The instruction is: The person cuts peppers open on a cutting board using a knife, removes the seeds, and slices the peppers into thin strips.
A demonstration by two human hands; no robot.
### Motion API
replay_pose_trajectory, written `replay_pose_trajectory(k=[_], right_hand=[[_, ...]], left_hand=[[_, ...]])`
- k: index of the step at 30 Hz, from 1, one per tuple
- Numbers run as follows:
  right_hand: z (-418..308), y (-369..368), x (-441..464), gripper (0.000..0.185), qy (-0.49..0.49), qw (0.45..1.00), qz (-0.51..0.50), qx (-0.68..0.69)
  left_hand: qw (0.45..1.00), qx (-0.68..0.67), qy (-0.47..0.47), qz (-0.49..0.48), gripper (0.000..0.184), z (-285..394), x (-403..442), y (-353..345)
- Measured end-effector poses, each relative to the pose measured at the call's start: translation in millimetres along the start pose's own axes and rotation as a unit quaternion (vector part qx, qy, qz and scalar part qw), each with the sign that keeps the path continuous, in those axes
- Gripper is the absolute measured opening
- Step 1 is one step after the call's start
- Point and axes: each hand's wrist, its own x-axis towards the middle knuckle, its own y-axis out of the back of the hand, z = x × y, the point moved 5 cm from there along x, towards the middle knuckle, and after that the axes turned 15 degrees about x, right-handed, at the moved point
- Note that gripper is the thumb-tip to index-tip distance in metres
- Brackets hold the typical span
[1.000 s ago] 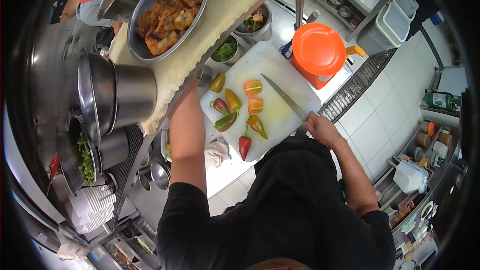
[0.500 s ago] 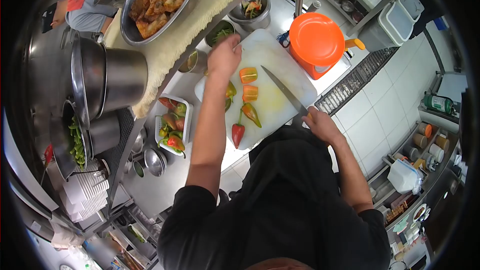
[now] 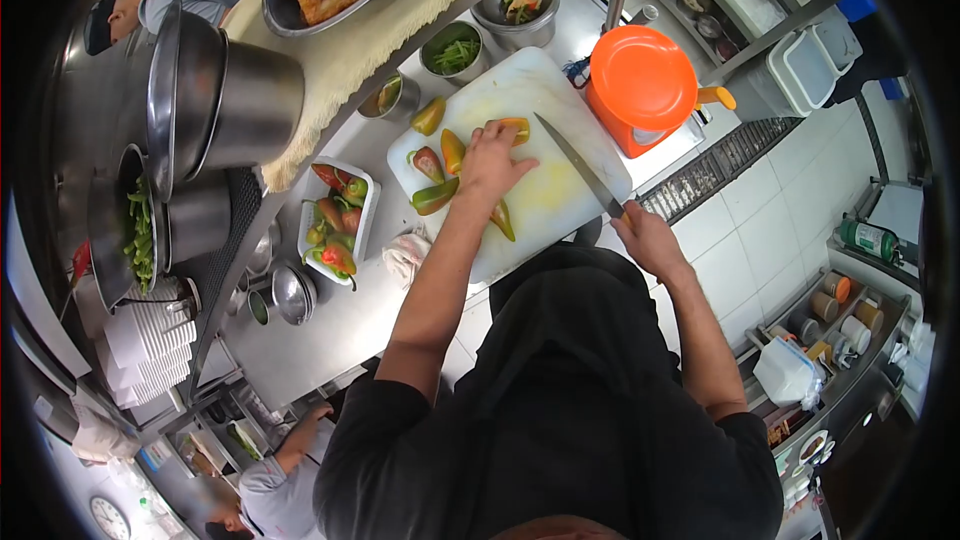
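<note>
My right hand (image 3: 648, 240) is closed around the handle of a long kitchen knife (image 3: 575, 162), its blade slanting across the white cutting board (image 3: 548, 85). My left hand (image 3: 490, 165) lies over the pepper pieces on the board, thumb stretched out and fingertips against an orange pepper piece (image 3: 517, 128). What lies beneath the palm is hidden. Left of it are a yellow-orange pepper piece (image 3: 452, 152), a reddish one (image 3: 428, 164) and a green one (image 3: 434, 197). A yellow-green piece (image 3: 429, 116) rests by the board's edge, and a whole pepper (image 3: 503, 221) sticks out below my wrist.
A white basket (image 3: 366, 225) of whole peppers stands left of the board, near a crumpled cloth (image 3: 404, 258). Behind are metal pots with green strips (image 3: 456, 55) and scraps (image 3: 523, 6). An orange-topped device (image 3: 643, 78) sits right. A co-worker (image 3: 290, 480) is at lower left.
My left hand has come from the pot of green strips down onto the pepper pieces, uncovering pieces at the board's left. The knife stays in my right hand. A co-worker has appeared at lower left.
</note>
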Motion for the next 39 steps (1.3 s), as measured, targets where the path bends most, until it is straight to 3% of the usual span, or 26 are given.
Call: replay_pose_trajectory(k=[6, 12, 20, 26, 28, 31, 34, 37, 39], right_hand=[[7, 4, -9, 0.034, -0.001, 1.000, 0.010, 0.018], [-6, -9, -17, 0.031, 0.009, 0.998, -0.059, 0.024], [-18, 20, 33, 0.029, 0.009, 0.992, 0.128, -0.005], [-17, 1, 24, 0.029, -0.016, 0.999, 0.028, 0.032], [-12, 0, 23, 0.029, -0.032, 0.997, 0.058, 0.031], [-3, 2, 19, 0.028, -0.036, 0.993, 0.114, 0.005], [3, 5, 7, 0.028, 0.029, 0.990, 0.136, -0.016], [8, 4, -10, 0.028, 0.020, 0.991, 0.128, -0.018], [14, 4, -19, 0.028, -0.005, 0.993, 0.107, -0.038]], left_hand=[[0.999, 0.051, 0.015, -0.006, 0.024, -10, 3, -4], [0.995, 0.046, 0.086, 0.009, 0.018, -27, 12, 73], [0.960, -0.029, -0.040, -0.276, 0.027, -8, 24, 41], [0.910, 0.015, -0.157, -0.383, 0.028, 36, 27, -11], [0.890, 0.037, -0.195, -0.411, 0.029, 52, 31, -10], [0.896, -0.002, -0.144, -0.420, 0.030, 54, 43, -5], [0.977, 0.084, -0.157, -0.115, 0.034, 45, 49, -1], [0.990, -0.011, 0.006, -0.142, 0.041, 39, 34, 3], [0.982, -0.076, 0.058, -0.160, 0.039, 45, 9, -11]])
